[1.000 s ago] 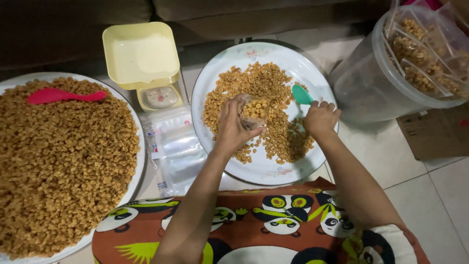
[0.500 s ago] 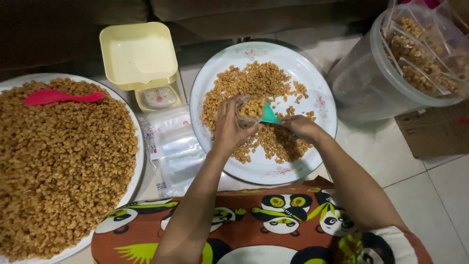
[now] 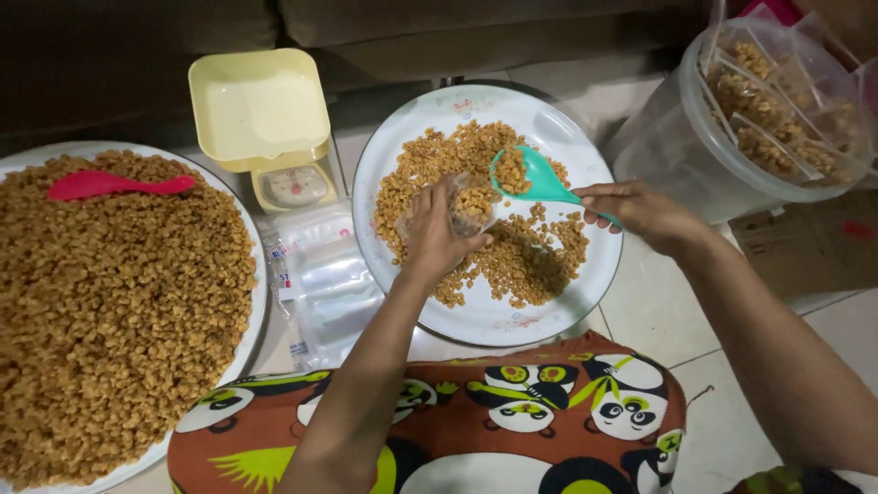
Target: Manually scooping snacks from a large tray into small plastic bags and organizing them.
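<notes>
Seated on a tiled floor (image 3: 658,311), you work over a round white plate (image 3: 585,274) scattered with small golden-brown snack pieces (image 3: 512,265). Your left hand (image 3: 434,233) is closed around a small clear plastic bag (image 3: 474,206), holding its mouth open and upward above the middle of the plate; the bag is already partly filled with the same pieces. Your right hand (image 3: 640,210) grips the handle of a teal plastic spoon (image 3: 530,178), fingers wrapped round it, the bowl loaded with a heap of pieces and raised just above and to the right of the bag's opening, not quite touching it.

To your left, a much larger tray (image 3: 251,338) is piled high with the same snack, a red plastic spoon (image 3: 114,186) lying on top of the heap. Between tray and plate sits a pale yellow kitchen scale (image 3: 270,128) with a square pan and a round dial, and below it a stack of empty clear bags (image 3: 334,284) lies flat on the floor. At upper right, a translucent bucket (image 3: 686,155) holds filled packets (image 3: 768,119) standing on end, with brown cardboard (image 3: 814,242) just beside it. A brown cloth printed with pandas (image 3: 540,412) covers your lap.
</notes>
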